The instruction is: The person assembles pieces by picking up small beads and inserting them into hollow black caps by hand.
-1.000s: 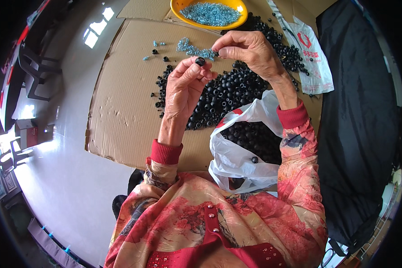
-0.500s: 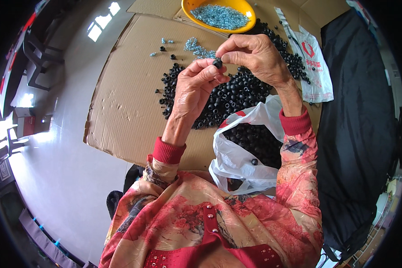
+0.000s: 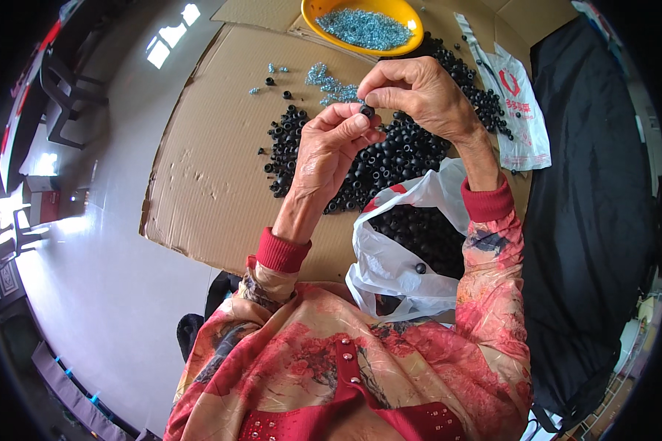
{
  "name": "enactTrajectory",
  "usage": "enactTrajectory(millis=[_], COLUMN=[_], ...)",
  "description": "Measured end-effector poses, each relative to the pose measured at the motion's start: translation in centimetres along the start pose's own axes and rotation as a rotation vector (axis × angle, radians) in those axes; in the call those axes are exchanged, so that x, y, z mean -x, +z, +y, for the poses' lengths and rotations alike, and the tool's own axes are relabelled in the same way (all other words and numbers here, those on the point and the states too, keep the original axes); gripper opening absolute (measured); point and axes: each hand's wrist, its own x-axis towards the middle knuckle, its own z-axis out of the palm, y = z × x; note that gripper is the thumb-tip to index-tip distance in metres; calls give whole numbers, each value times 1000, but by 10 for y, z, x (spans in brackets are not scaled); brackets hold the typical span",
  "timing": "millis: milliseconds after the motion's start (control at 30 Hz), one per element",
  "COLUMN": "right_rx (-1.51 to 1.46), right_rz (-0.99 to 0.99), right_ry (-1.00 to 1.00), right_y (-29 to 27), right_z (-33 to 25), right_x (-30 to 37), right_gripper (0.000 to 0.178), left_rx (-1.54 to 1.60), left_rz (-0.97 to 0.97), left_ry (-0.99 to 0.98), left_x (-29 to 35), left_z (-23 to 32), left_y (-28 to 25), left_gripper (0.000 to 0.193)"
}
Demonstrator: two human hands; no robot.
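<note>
My left hand (image 3: 336, 140) pinches a small round black cap (image 3: 367, 111) between thumb and fingertips, its hollow side showing. My right hand (image 3: 418, 94) is just above and right of it, thumb and forefinger pressed together at the cap's upper edge. Whatever those fingertips hold is hidden. Both hands are raised over a wide pile of similar black caps (image 3: 390, 158). Just beyond my left fingers lies a small heap of shiny bluish metal pieces (image 3: 337, 90).
Cardboard (image 3: 206, 132) lies beneath the piles. At the far side stands a yellow bowl (image 3: 418, 33) of bluish metal pieces. Nearer me, a white plastic bag (image 3: 374, 257) holds more caps. A flat printed bag (image 3: 526, 140) and black cloth (image 3: 588, 206) lie at the right.
My left hand has shifted slightly right, and the cap is turned so its hollow side shows more. My right hand stays nearly in place, still pinched above the cap.
</note>
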Motion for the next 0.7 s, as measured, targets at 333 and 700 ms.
enactTrajectory(millis=[333,700], right_rx=[13,231], right_rz=[136,204], right_ry=[-99,-206], right_y=[7,7], right_z=[10,9], right_x=[8,15], right_gripper=[9,11], left_rx=[-33,-305], left_rz=[27,68], left_ry=[16,84], left_x=[1,3], left_z=[6,7], left_y=[3,10], left_gripper=[13,11])
